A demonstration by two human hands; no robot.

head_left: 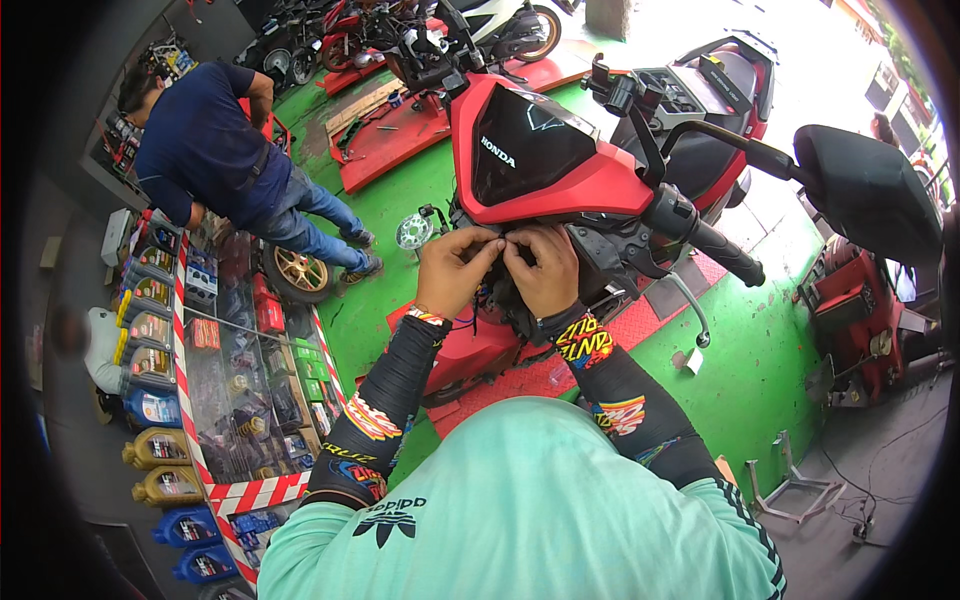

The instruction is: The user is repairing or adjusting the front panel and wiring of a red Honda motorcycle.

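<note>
A red and black scooter (550,170) fills the upper middle, with a dark windscreen (530,120) on its front cowl. Both my hands are raised to the gap just below that cowl. My left hand (455,265) has thumb and fingers pinched together on something small that I cannot make out. My right hand (540,265) is closed beside it, fingertips almost touching the left's, with what it holds hidden. Dark wiring and exposed parts show around my hands. The right handlebar grip (728,258) and brake lever (690,305) are to the right of my right hand.
A person (225,150) in dark blue bends over at the left. A glass display case (240,400) with striped edging and several oil bottles (160,450) lines the left side. A black mirror (860,190) juts out at right, above red machinery (860,340). Behind are motorcycles (400,40) on red platforms.
</note>
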